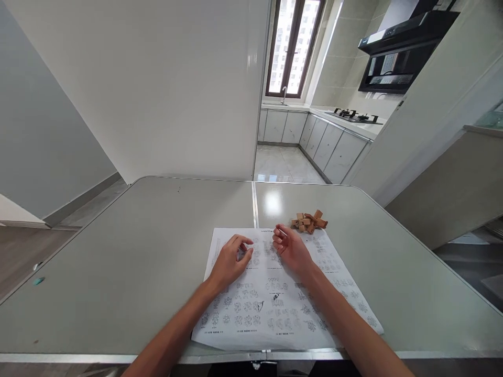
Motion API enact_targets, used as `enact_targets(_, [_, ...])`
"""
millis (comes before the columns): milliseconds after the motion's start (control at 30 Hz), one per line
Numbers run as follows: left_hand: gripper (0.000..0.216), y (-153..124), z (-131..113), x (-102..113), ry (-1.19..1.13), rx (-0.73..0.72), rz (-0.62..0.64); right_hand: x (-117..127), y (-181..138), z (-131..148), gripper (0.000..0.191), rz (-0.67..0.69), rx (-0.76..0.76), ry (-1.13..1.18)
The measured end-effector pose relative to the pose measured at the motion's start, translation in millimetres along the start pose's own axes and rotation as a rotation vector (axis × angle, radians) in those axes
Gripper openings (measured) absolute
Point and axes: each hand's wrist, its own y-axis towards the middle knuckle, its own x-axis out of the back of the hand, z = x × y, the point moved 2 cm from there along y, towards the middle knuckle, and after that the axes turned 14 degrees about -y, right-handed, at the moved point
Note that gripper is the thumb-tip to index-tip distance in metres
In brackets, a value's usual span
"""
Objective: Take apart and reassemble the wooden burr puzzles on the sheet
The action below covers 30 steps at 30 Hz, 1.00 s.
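My left hand hovers over or rests on the left part of a large printed sheet; contact is hard to judge. Its fingers are bent, with a gap between thumb and forefinger and nothing seen in it. Toward the sheet's upper right is my right hand, turned on its side with loosely curled fingers and no object visible in them. Just beyond it, a pile of small brown wooden puzzle pieces sits at the sheet's far edge. Rows of small line drawings and captions cover the paper, partly hidden by my forearms.
The pale folding table has a metal seam across it and a metal front edge. A small teal object lies near its left edge. Beyond stand a white wall and a kitchen with a gas hob.
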Motion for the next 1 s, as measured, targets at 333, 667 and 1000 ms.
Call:
enact_targets(333, [0.018, 1.1, 1.3, 1.5, -0.032, 0.078, -0.002, -5.7, -5.7, 2.6, 0.025, 0.026, -0.02, -0.019])
enact_targets(667, [0.019, 1.4, 0.7, 1.0, -0.025, 0.072, 0.021, -3.4, -4.2, 0.1, 0.024, 0.031, -0.018, -0.002])
enact_targets(1000, [0.019, 0.4, 3.1, 1.3, -0.022, 0.068, 0.023, -0.4, -3.0, -2.7, 0.024, 0.067, 0.022, 0.028])
